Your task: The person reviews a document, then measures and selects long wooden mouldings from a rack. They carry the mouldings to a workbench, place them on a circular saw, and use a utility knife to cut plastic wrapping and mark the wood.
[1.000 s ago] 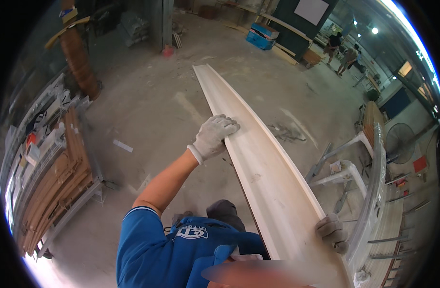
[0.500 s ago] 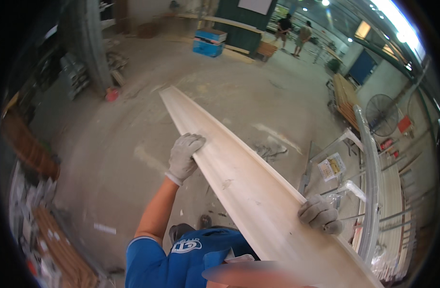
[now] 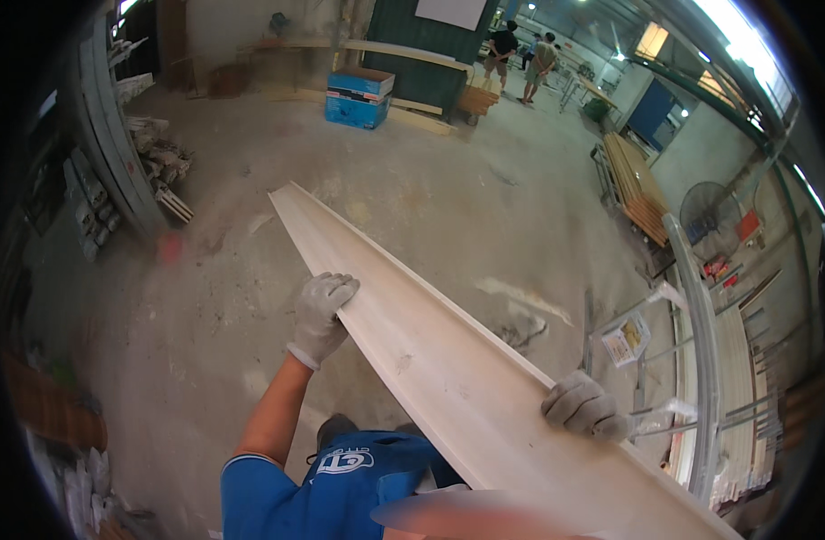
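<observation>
A long, pale board (image 3: 430, 346) with raised edges slants across my front, its far end ahead to the left and its near end running off at the lower right. My left hand (image 3: 324, 315), in a grey work glove, is closed around the board's left edge, fingers over the top. Further back, my right hand (image 3: 585, 405), gloved the same way, grips the raised right edge with its fingers curled over it. Both thumbs are hidden. Small dark specks mark the board's face.
A metal rack (image 3: 696, 360) holding long pale strips stands close on my right. Beyond it are a fan (image 3: 708, 211) and stacked brown boards (image 3: 633, 184). A blue box (image 3: 358, 99) sits ahead. Metal posts (image 3: 116, 135) rise at left. Several people (image 3: 538, 70) stand far off.
The surroundings have shifted in view as my head turned or I moved. The board and both hands sit slightly further left in view, with the same grip.
</observation>
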`<action>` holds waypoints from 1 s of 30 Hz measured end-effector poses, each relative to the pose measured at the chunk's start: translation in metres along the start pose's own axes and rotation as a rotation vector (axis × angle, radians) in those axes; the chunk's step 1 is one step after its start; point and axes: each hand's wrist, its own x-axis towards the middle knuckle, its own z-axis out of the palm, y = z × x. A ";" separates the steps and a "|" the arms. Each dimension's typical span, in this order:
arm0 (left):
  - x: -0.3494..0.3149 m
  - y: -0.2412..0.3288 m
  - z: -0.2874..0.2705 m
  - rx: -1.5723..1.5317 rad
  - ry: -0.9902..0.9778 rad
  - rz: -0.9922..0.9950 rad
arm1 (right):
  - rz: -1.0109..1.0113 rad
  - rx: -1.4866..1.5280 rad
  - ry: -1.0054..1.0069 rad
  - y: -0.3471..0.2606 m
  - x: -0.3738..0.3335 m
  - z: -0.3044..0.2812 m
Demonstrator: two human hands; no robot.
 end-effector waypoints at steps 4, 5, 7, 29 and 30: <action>0.072 -0.111 0.024 -0.009 -0.070 0.087 | 0.061 -0.002 0.010 0.110 0.008 -0.029; 0.084 -0.133 0.035 -0.016 -0.082 0.100 | 0.058 -0.009 0.036 0.136 0.005 -0.037; 0.109 -0.178 0.061 -0.015 -0.101 0.105 | 0.029 0.093 -0.051 0.195 0.003 -0.068; 0.502 -0.646 0.227 -0.366 -0.489 0.038 | -0.285 -0.568 1.280 0.724 0.149 -0.211; 0.514 -0.671 0.226 -0.387 -0.500 0.032 | -0.301 -0.814 1.292 0.745 0.169 -0.214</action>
